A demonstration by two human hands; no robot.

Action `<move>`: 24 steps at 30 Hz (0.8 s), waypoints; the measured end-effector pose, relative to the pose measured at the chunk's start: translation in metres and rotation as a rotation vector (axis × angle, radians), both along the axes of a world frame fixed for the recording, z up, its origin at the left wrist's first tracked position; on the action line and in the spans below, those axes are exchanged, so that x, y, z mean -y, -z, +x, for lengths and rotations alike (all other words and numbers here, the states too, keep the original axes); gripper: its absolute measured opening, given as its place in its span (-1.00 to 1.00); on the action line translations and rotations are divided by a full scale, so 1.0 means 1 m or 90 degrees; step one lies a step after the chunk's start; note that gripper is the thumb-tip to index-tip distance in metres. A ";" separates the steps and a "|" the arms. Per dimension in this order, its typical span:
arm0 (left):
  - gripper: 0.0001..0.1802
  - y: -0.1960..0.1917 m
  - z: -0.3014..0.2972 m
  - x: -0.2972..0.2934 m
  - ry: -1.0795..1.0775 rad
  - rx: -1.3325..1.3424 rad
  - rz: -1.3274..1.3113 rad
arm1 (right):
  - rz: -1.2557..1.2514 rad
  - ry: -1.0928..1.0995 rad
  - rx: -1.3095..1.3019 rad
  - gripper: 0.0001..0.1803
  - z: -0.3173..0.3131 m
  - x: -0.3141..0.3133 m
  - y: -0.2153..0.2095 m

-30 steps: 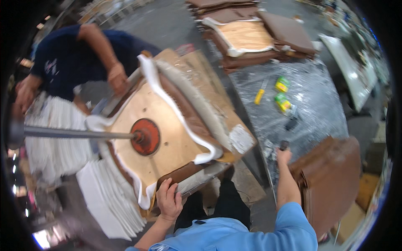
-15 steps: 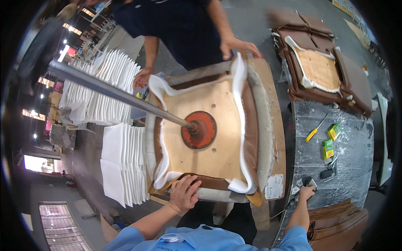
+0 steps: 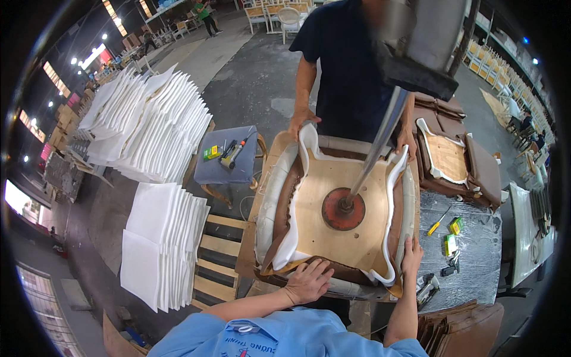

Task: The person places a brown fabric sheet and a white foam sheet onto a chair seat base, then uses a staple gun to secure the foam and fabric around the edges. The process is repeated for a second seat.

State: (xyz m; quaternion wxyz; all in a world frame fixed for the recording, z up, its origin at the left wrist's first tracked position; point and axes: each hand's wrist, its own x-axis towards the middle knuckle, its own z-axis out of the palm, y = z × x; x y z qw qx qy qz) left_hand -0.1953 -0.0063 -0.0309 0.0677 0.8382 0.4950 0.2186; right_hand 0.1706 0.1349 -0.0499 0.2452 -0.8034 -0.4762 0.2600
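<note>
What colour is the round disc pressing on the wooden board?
Worn orange-red disc, with dark patches, best seen in the head view.

Left hand (image 3: 308, 282) palm-down; right hand (image 3: 411, 257) pointing forward

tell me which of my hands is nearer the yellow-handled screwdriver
Right. Your right hand is at the seat's near right corner, slightly left of the screwdriver; your left hand rests on the seat's near edge, farther left.
</note>
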 end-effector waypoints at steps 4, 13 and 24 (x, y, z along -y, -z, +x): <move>-0.47 0.001 -0.008 0.003 0.051 -0.008 0.021 | 0.004 -0.003 0.014 -0.09 -0.004 0.002 -0.001; -0.36 0.009 -0.022 0.007 0.115 -0.073 0.057 | 0.061 -0.029 0.032 -0.25 -0.017 0.011 -0.002; -0.41 0.003 -0.009 0.010 0.088 -0.052 0.054 | 0.027 0.022 0.002 -0.17 -0.015 0.006 -0.013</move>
